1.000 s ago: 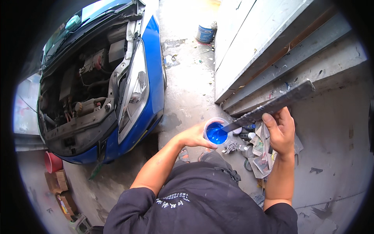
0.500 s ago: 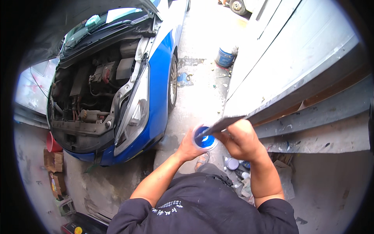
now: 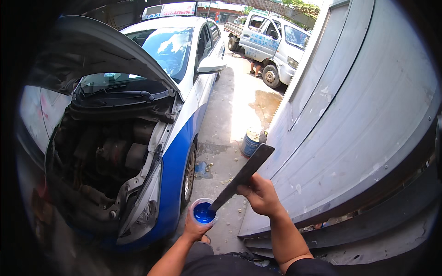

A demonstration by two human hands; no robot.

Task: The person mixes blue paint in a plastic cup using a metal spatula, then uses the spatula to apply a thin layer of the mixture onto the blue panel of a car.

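Fingers of the left hand are curled round the outside of a clear cup, spread only as far as its wall makes them, holding it with the mouth facing up. Blue paint lies inside the cup. Up and to the right of the cup, the right hand is clamped on a dark, flat stick, the thumb pressed against its edge; the other fingers are mostly hidden, so their exact closing cannot be told. The stick slants down over the cup's right rim, and its low end meets the paint; how deep it goes is hidden. Left of the cup stands a blue and white car, its hood raised over the bared engine bay and its headlight near the cup. Right of the cup, a tall grey panel blocks that side, leaving a strip of floor between it and the car. Beyond the cup, a blue tub sits beside the panel, and farther off stands a truck, a person's legs showing below its door.
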